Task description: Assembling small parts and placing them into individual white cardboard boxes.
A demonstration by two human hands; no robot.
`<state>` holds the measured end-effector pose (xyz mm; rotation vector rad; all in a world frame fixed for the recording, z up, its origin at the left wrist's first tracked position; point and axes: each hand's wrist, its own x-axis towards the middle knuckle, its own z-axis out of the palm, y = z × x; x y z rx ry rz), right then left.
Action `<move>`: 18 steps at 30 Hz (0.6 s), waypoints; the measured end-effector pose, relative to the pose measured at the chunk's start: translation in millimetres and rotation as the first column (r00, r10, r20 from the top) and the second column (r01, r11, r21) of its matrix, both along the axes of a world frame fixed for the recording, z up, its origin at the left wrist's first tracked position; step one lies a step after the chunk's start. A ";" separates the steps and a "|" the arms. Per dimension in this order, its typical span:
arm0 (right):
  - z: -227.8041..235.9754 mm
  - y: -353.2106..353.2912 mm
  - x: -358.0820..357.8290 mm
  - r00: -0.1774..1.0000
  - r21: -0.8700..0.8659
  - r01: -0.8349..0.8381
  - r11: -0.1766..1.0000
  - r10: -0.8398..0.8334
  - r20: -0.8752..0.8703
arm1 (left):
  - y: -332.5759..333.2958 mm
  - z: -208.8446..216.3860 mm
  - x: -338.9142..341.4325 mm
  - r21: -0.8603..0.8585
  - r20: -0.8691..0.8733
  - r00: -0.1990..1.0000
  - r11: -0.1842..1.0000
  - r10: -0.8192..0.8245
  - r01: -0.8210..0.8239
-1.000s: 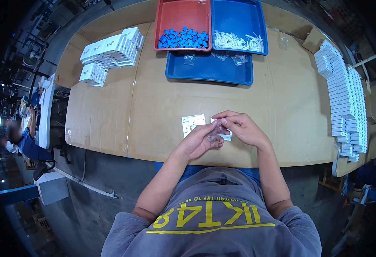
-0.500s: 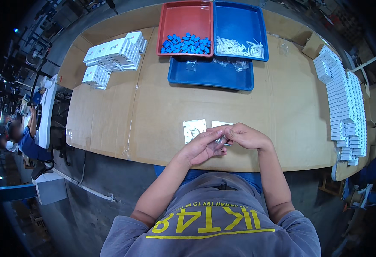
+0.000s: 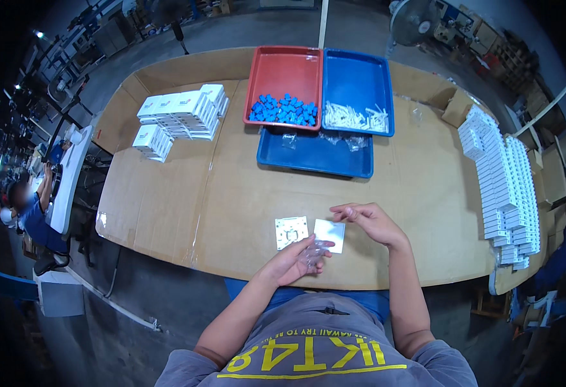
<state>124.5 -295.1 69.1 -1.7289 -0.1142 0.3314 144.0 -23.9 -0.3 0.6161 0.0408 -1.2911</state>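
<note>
Between the lower blue tray (image 3: 315,160) and the patterned white panel (image 3: 291,232), a broad strip of table (image 3: 325,197) is left for passage. Beyond, low passage is barred by the red tray (image 3: 286,74) and upper blue tray (image 3: 357,80); far left, by white boxes (image 3: 183,111); at right, by a long box row (image 3: 505,187).

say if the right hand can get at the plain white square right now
Likely yes: the right hand looks empty and is near the far right corner of the plain white square; the left hand and clear plastic overlap only its near left part.
</note>
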 end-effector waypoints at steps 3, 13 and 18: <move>-7.4 -19.9 10.0 0.955 -0.120 0.295 0.948 -0.294 0.024 | 20.2 -15.7 -3.0 -0.055 -0.039 0.999 0.998 0.006 -0.008; -12.8 -118.3 123.9 0.817 -0.366 0.560 0.743 -0.421 0.394 | 32.8 -22.2 -6.8 -0.142 -0.153 0.968 0.965 0.201 -0.223; -12.8 -131.9 192.6 0.789 -0.515 0.584 0.627 -0.292 0.540 | 18.4 -28.1 -4.0 -0.135 -0.227 0.963 0.974 0.147 -0.181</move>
